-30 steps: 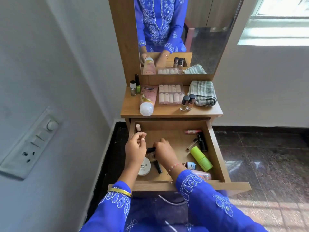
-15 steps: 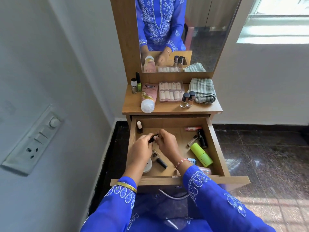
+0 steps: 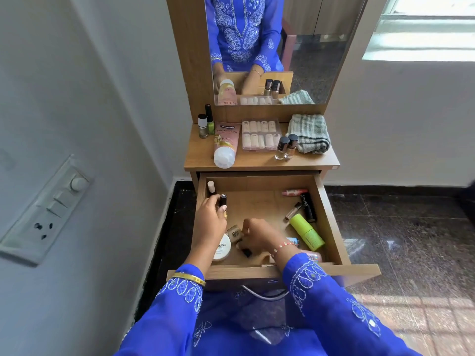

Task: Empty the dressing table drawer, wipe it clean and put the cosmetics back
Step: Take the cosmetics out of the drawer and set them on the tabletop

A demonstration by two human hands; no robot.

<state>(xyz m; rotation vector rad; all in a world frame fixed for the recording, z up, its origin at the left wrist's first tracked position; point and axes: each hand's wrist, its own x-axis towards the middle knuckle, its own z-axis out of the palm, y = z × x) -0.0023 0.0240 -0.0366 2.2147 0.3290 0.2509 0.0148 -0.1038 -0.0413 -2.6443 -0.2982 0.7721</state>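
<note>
The wooden drawer stands pulled out below the dressing table top. My left hand holds a small dark bottle upright near the drawer's back left corner, beside a pale-capped bottle. My right hand reaches down into the drawer's front middle, fingers curled at a small round tin; what it grips is hidden. A white jar, a green tube, a black tube, a clear vial and a pink tube lie inside.
On the top sit a pink lotion tube, two nail polishes, a clear box of false nails, two small bottles and a folded striped cloth. A mirror rises behind. A wall stands close on the left.
My left hand took the dark bottle from between both hands and carried it toward the back left corner. My right hand dropped back to the drawer's front, by the round tin.
</note>
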